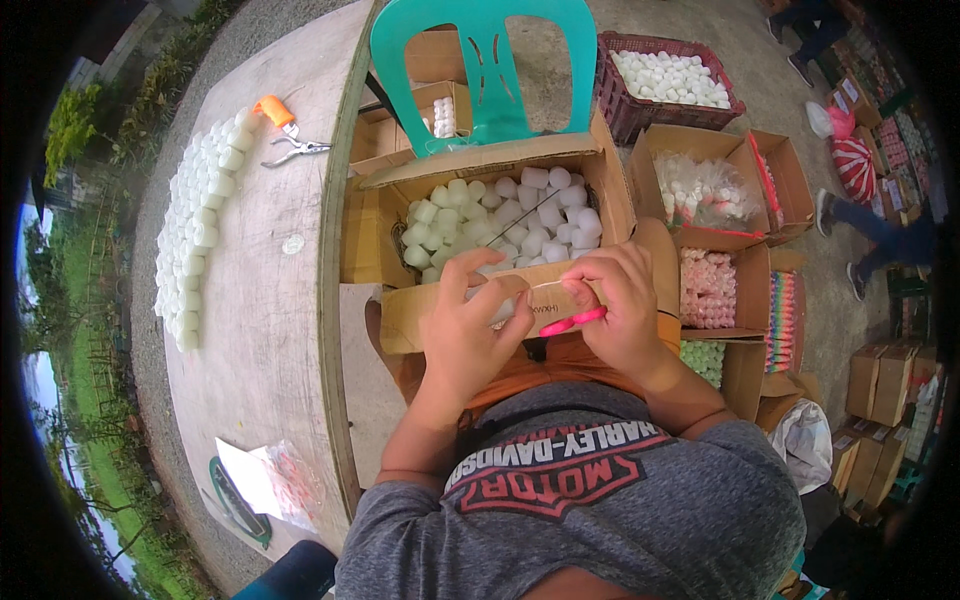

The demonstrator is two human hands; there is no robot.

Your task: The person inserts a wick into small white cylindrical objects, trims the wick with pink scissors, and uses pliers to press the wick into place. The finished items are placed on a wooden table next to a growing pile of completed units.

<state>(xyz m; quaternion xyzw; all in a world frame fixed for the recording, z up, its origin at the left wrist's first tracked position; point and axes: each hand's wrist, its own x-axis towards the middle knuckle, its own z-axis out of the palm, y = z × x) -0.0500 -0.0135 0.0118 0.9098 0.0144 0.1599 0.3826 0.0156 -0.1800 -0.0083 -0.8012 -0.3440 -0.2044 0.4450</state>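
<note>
My left hand (pixel 475 325) is closed around a short white cylinder (pixel 503 312), mostly covered by the fingers. Beside it, my right hand (pixel 615 305) is closed on a bright pink looped piece (pixel 572 321), which looks like scissor handles. A thin pale strand (pixel 546 284) runs between the fingertips of both hands. Both hands are raised over the near flap of an open cardboard box (pixel 400 318). Inside the box lie many white cylinders (pixel 515 212) of the same sort, with a thin dark rod (pixel 515 225) across them.
On the table (pixel 275 260) at left lie rows of white cylinders (pixel 205 220), pliers (pixel 295 150), an orange-handled tool (pixel 275 110) and a plastic bag (pixel 290 480). A green chair (pixel 480 80) stands beyond the box. To the right are a maroon crate (pixel 625 110) and several cardboard boxes (pixel 745 240). Another person's legs (pixel 865 225) are farther right.
</note>
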